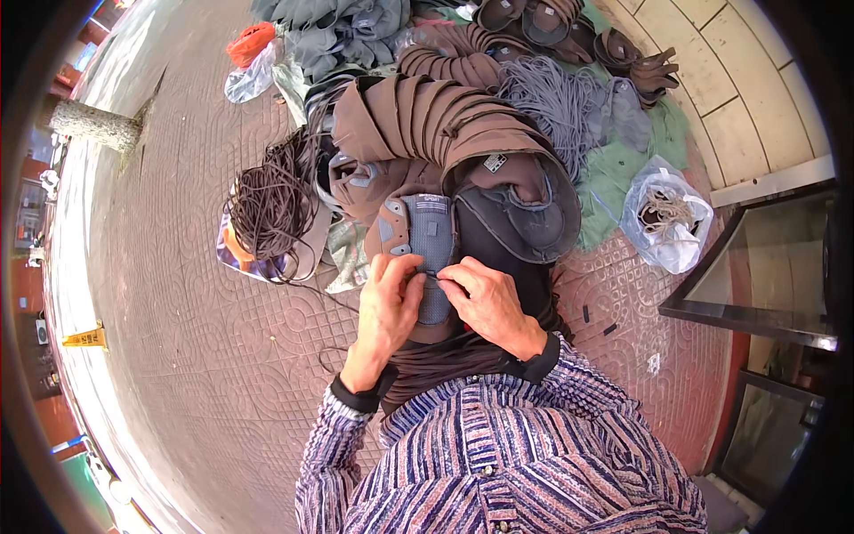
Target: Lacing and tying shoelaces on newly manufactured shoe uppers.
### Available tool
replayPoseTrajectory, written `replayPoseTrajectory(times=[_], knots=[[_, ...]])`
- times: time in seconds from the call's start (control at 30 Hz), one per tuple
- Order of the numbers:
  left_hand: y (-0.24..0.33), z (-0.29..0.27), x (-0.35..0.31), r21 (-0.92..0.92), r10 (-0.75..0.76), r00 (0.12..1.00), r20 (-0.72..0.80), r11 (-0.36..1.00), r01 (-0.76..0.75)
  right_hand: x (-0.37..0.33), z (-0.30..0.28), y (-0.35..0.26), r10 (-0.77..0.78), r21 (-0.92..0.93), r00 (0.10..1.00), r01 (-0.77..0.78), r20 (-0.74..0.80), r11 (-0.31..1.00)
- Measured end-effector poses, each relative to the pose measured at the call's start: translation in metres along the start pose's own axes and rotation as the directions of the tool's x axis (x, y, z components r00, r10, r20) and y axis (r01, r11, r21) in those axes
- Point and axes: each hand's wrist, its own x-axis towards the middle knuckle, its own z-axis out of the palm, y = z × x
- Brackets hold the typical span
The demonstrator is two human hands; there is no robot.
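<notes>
A shoe upper (391,233) lies on my lap, with a grey mesh tongue (433,233) and a brown eyelet panel at its left. My left hand (389,298) is closed in a pinch over the tongue's lower part. Opposite it, my right hand (487,298) pinches too, its fingertips close to the left ones. Between them shows a short dark strand, seemingly a shoelace, mostly hidden by the fingers. Brown laces (436,369) lie across my lap below the hands. Just beyond the tongue sits a row of nested brown shoe uppers (418,116).
A tangle of brown laces (271,205) rests at the left, grey laces (551,98) at the far right. More uppers (334,36) are heaped at the back. A clear plastic bag (665,214) stands right, near a dark-framed glass door (747,267). A tree trunk (93,125) rises at the left.
</notes>
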Motion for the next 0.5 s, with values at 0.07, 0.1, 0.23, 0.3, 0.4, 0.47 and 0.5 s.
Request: replayPoseTrajectory(times=[0.07,0.1,0.23,0.3,0.4,0.47,0.5], knots=[[-0.008,0.006,0.003,0.009,0.054,0.999,-0.002,0.998,-0.054,0.002,-0.001,-0.001,0.006,-0.118,1.000,-0.004,0.014,0.993],[-0.009,0.004,0.001,-0.007,-0.011,0.999,0.030,1.000,0.012,0.002,0.000,0.001,0.010,-0.117,1.000,-0.008,0.014,0.993],[-0.013,0.005,0.000,-0.055,-0.045,0.998,0.033,0.997,0.047,0.004,0.002,0.008,-0.132,-0.189,0.991,0.129,-0.005,0.974],[-0.013,0.006,0.000,-0.055,-0.046,0.999,0.024,0.997,0.047,0.005,0.005,0.010,-0.160,-0.203,0.987,0.157,0.004,0.967],[-0.011,0.008,0.002,-0.061,-0.053,0.998,0.026,0.997,0.055,0.005,0.006,0.015,-0.128,-0.188,0.991,0.120,-0.033,0.975],[-0.011,0.007,0.001,-0.056,-0.072,0.997,0.033,0.996,0.074,0.005,0.009,0.017,-0.155,-0.183,0.988,0.148,-0.026,0.972],[-0.011,0.007,0.000,-0.073,-0.078,0.997,0.023,0.994,0.080,0.005,0.010,0.017,-0.156,-0.181,0.988,0.149,-0.025,0.972]])
